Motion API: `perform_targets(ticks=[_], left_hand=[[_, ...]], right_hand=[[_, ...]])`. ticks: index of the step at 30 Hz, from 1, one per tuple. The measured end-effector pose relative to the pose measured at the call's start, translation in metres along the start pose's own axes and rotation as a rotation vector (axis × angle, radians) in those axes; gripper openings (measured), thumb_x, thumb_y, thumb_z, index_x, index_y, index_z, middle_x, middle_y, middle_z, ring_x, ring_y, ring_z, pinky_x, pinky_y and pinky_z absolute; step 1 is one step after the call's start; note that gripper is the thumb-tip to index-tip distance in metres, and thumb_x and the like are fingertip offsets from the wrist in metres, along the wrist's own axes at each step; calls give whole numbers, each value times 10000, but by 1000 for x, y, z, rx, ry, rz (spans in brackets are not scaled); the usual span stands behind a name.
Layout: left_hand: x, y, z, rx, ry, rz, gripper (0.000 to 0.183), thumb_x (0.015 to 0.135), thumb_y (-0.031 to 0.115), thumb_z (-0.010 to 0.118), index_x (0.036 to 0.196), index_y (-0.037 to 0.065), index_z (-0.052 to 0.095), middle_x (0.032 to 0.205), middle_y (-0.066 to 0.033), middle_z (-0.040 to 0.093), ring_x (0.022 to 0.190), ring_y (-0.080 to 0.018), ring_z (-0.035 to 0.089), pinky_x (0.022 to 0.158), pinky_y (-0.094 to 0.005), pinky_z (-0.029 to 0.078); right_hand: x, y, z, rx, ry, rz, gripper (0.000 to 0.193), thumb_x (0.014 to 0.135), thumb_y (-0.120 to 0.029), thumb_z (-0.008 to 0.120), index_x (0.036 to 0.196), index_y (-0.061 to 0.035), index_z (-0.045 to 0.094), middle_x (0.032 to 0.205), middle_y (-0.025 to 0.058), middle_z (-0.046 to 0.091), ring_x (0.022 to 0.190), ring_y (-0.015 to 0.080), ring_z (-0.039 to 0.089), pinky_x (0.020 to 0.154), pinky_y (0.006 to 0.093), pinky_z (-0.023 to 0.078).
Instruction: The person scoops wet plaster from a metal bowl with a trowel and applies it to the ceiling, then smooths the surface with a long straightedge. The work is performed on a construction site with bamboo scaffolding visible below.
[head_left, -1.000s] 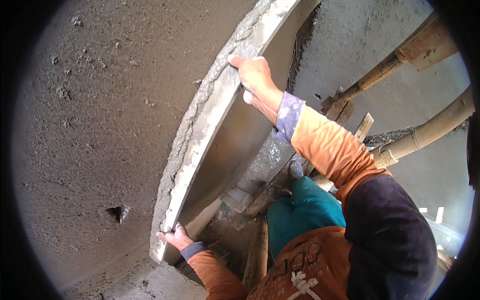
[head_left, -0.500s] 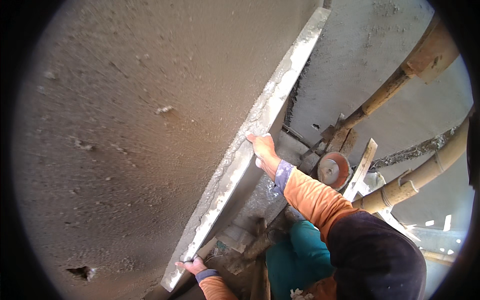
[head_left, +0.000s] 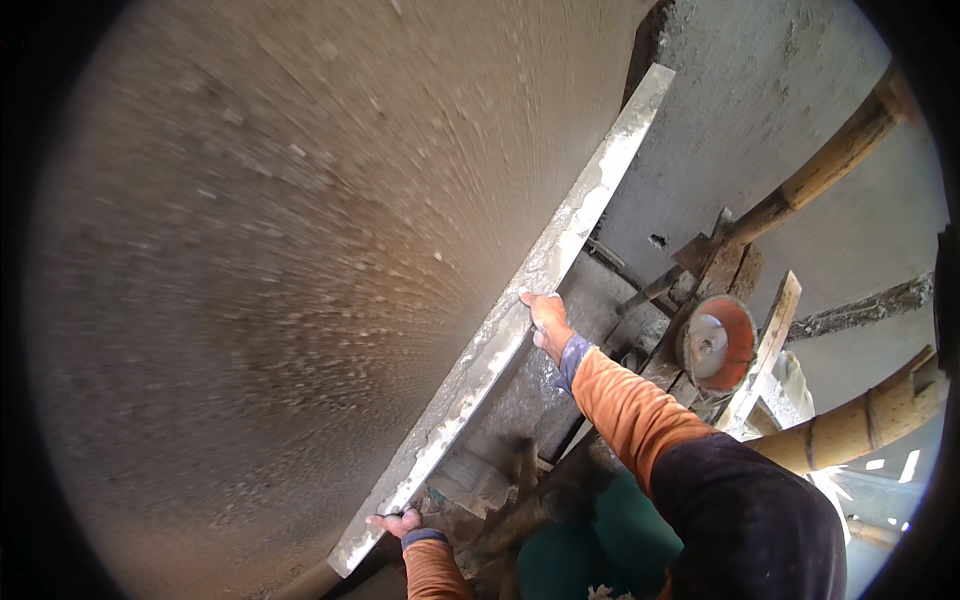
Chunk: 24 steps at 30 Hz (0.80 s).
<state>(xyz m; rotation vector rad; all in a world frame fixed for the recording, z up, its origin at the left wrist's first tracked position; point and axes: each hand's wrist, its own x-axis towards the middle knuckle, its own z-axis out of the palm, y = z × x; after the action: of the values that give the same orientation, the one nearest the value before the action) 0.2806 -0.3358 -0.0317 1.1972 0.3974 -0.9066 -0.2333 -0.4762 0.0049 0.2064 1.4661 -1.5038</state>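
Now both my hands, well apart from each other, are clamped on the long pale straightedge: my right hand near its middle, my left hand close to its lower end, with the undersides of both grips hidden. The bar slants along the right border of the rough plaster surface, wet mortar smeared down its plaster-side edge. A second ago its top ran out of view and a thick bead sat on that edge; now both ends show, the mortar band looks thinner, and the plaster is streaked with blur. Past my right forearm an orange bucket has come into sight, a narrow plank tilted just beside it. Farther right, an upper bamboo pole and a thicker lower bamboo pole crowd that side, in front of a grey wall.
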Motion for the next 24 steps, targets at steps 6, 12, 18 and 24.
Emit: perform_targets(ticks=[6, 12, 18, 24], left_hand=[[63, -42, -13, 160, -13, -11, 1088, 727, 845, 542, 1436, 31, 412, 1426, -120, 491, 1267, -327, 485, 1074, -463, 411], [183, -36, -65, 179, -132, -6, 1079, 705, 861, 534, 1395, 36, 447, 1367, -101, 539, 1158, -284, 555, 965, -413, 497], [200, -38, -63, 89, -163, -97, 1087, 729, 839, 525, 1433, 23, 391, 1396, -112, 516, 1195, -302, 539, 1005, -416, 478], [123, -35, -44, 49, -65, 1, 1058, 744, 804, 551, 1426, 14, 377, 1396, -131, 493, 1179, -313, 533, 1013, -455, 484]], right_hand=[[74, 78, -8, 7, -1, 19, 588, 816, -215, 784, 1205, 115, 491, 1204, 246, 590, 1117, 295, 565, 954, 396, 434], [138, 153, 8, 81, -79, 137, 560, 812, -228, 790, 1196, 77, 519, 1170, 209, 603, 1064, 276, 579, 906, 404, 455], [158, 168, 1, 59, -74, 140, 583, 821, -248, 784, 1217, 54, 481, 1111, 171, 608, 970, 250, 585, 866, 418, 471], [88, 91, -7, 106, -97, 66, 471, 833, -210, 765, 1141, 71, 545, 1105, 184, 626, 989, 276, 620, 834, 431, 497]])
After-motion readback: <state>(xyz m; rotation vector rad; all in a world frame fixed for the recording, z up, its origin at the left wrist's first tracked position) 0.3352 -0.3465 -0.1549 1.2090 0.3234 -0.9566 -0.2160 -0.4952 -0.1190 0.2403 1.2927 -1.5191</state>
